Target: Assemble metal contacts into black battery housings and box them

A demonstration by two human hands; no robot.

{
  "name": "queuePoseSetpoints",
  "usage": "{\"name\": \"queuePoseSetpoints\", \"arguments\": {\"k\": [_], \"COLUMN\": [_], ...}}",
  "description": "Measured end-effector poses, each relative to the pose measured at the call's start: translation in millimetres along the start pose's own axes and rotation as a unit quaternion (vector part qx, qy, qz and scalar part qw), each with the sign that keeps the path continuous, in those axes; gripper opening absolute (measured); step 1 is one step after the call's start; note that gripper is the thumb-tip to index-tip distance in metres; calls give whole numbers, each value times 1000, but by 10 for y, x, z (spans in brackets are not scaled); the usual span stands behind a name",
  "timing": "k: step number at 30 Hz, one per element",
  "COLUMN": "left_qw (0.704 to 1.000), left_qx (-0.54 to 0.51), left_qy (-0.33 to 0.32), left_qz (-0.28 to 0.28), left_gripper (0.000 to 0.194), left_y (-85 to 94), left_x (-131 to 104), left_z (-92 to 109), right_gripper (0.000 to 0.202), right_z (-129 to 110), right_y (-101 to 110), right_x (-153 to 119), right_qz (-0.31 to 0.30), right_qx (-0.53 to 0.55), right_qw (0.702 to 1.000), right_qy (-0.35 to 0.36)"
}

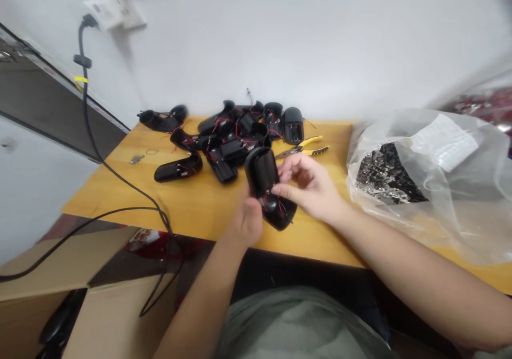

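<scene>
A black curved plastic housing with thin red wires is held above the front part of the table, tilted. My left hand grips it from the left and below, with its fingers partly hidden behind it. My right hand closes thumb and fingertips at the housing's right edge, near the red wires. Whether a wire is also between those fingertips is too small to tell. Just behind my right hand lie pliers with yellow-and-black handles.
Several similar black housings with red wires lie piled at the table's back. A small metal piece rests at left. A clear plastic bag of small shiny parts stands right. A black cable crosses the left side above an open cardboard box.
</scene>
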State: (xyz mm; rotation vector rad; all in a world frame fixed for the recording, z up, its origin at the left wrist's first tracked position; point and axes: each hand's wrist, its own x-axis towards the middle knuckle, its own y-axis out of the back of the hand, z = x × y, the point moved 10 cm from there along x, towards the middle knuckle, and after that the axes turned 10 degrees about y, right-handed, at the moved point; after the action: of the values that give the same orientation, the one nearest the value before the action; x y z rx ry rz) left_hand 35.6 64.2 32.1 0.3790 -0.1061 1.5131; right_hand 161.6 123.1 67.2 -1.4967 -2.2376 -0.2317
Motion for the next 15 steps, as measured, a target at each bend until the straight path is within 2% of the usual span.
{"name": "queuePoseSetpoints", "arguments": {"k": [4, 9, 12, 15], "left_qw": [999, 998, 999, 999], "left_qx": [16, -1, -7, -10], "left_qy": [15, 34, -5, -37], "left_qz": [34, 56, 47, 24], "left_gripper": [65, 62, 64, 62], "left_y": [84, 100, 72, 31], "left_x": [48, 36, 25, 22], "left_z": [22, -18, 79, 152], "right_gripper": [24, 6, 2, 8], "right_z": [-38, -68, -63, 4], "right_y": [-20, 34, 39, 12], "right_x": [-19, -65, -100, -142], "right_qz": [-29, -16, -9, -16], "right_qx": [-46, -54, -60, -48], "right_qw": [998, 998, 998, 998], "right_qy": [22, 43, 27, -23]}}
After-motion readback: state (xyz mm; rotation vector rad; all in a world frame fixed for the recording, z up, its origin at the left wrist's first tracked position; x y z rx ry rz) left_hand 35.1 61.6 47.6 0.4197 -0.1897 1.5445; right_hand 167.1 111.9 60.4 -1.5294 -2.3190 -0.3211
